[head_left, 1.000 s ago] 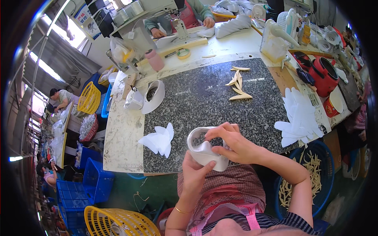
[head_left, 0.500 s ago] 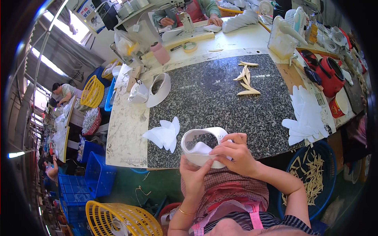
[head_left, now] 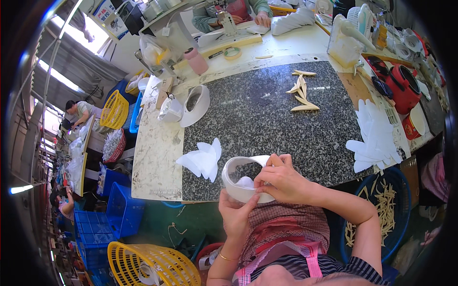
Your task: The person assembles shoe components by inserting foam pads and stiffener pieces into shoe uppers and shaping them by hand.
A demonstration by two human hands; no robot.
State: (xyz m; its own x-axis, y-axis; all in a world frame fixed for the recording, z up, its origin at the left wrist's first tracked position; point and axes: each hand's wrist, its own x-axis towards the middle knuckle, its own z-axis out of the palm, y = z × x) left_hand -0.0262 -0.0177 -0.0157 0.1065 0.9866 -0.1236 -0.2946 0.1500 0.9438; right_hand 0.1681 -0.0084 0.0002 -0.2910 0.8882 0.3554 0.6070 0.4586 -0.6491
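Near the front edge of the table I hold a white ring-shaped piece (head_left: 236,189), which looks like a shoe upper. My left hand (head_left: 234,209) grips its near lower edge, thumb on the outside. The fingers of my right hand (head_left: 281,178) are bent and pinch its right side; what lies under the fingertips is hidden. A rounded white part shows inside the ring. To the left lies a small fan of white leaf-shaped pieces (head_left: 202,159) on the speckled black stone slab (head_left: 253,126). A similar white ring-shaped piece (head_left: 198,106) stands at the slab's far left corner.
Beige slivers (head_left: 303,90) lie far on the slab, with more in a blue basket (head_left: 404,209) at right. White pieces (head_left: 372,138) are piled at the right edge. A yellow basket (head_left: 152,262) stands lower left. Opposite, a person works at a sewing machine (head_left: 228,24).
The fingers of my right hand have shifted and bunched on the ring's right side. The white part inside sits lower. Across the table, the person's hands have moved closer together.
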